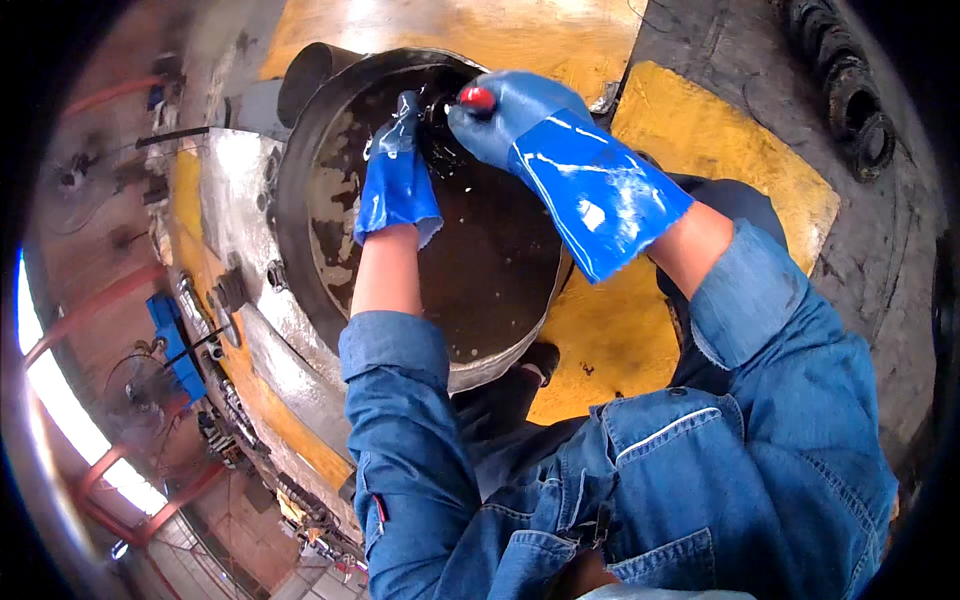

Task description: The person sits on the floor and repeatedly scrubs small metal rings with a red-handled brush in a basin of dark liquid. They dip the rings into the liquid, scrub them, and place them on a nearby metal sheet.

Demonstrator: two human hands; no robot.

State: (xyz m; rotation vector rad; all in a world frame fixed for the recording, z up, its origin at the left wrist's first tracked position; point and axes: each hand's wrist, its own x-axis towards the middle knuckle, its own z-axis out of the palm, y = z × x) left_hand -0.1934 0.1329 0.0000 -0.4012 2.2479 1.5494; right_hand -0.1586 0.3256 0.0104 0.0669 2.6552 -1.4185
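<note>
Both my hands wear long blue rubber gloves, wet and shiny. My right hand (515, 115) is closed round a tool with a red handle (477, 99); the tool's working end is hard to make out. Beside it, my left hand (397, 140) is closed at the edge of a dark, wet part (440, 115), which it seems to steady. The part's shape is mostly lost against the dark background. Both hands are over the far side of a large round metal tub (295, 190) holding dark, murky liquid (490, 260) with small pale flecks.
A grey metal cylinder (305, 80) stands against the tub's far left. Yellow-painted plates (715, 130) lie on the floor to the right and beyond. Several black rings (860, 105) lie in a row at far right. Assorted tools and a blue object (175, 345) are to the left.
</note>
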